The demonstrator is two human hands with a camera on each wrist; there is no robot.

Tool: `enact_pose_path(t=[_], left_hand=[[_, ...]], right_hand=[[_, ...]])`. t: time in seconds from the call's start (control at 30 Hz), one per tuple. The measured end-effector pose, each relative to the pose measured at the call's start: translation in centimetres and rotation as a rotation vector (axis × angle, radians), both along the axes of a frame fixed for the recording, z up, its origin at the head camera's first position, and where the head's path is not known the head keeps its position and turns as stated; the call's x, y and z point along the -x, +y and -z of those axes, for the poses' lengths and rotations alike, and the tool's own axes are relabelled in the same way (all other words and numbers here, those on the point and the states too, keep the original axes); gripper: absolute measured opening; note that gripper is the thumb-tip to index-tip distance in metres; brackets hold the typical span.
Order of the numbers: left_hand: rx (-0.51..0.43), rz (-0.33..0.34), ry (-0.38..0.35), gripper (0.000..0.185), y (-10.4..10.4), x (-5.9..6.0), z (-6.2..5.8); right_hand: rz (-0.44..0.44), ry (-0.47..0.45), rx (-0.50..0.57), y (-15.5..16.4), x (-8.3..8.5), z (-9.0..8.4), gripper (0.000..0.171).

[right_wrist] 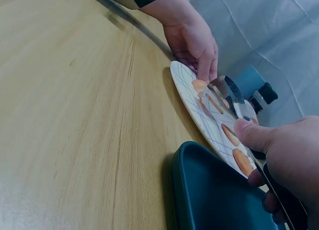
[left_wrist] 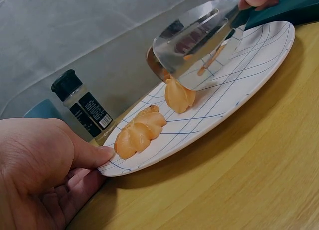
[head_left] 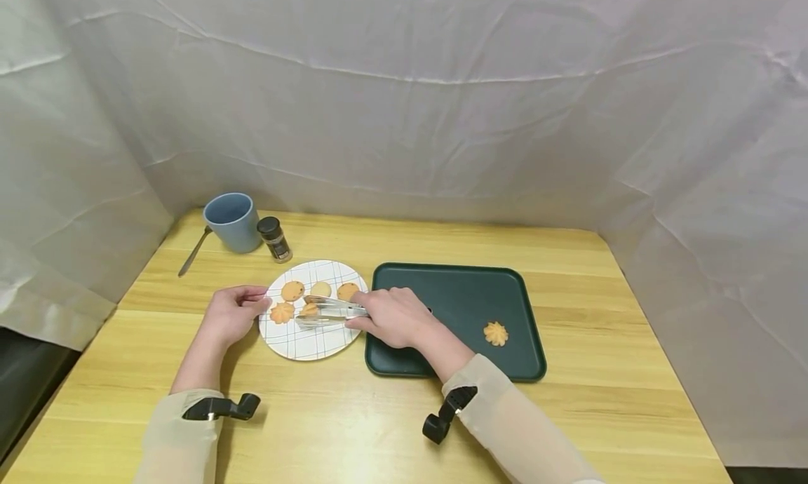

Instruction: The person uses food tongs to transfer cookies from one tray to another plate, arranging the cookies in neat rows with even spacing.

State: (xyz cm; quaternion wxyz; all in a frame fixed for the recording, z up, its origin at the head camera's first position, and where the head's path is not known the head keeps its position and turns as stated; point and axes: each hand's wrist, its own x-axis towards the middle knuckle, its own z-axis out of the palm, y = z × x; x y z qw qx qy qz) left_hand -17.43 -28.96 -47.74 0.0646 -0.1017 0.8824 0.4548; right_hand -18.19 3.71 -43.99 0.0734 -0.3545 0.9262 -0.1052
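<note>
At the left rim of a round white plate [head_left: 309,348] with blue lines, my left hand [head_left: 232,316] pinches the edge, thumb on top and fingers beneath. My right hand [head_left: 398,317] grips metal tongs [left_wrist: 199,45] that reach over the plate from the right. Between the spread tong heads lies a flower-shaped cookie [left_wrist: 179,96]; whether they touch it I cannot tell. Another flower-shaped cookie [head_left: 282,313] sits near my left thumb. Toward the plate's far side lie round cookies, one speckled [head_left: 293,291], one paler [head_left: 320,289] and one [head_left: 347,290] by my right fingers.
Right of the plate is a dark green tray [head_left: 467,287], partly under my right forearm, with one flower-shaped cookie [head_left: 495,333] on it. Behind the plate stand a blue cup [head_left: 236,228] and a black-capped spice jar [head_left: 275,240]. A spoon-like utensil [head_left: 194,252] lies left of the cup.
</note>
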Motion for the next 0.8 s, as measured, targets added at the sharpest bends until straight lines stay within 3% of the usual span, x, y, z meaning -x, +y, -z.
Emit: enact_pose_path(t=[0.8], left_hand=[[-0.001, 0.005, -0.006, 0.042, 0.06, -0.01, -0.02]], right_hand=[[0.014, 0.013, -0.050, 0.52, 0.22, 0.16, 0.048]])
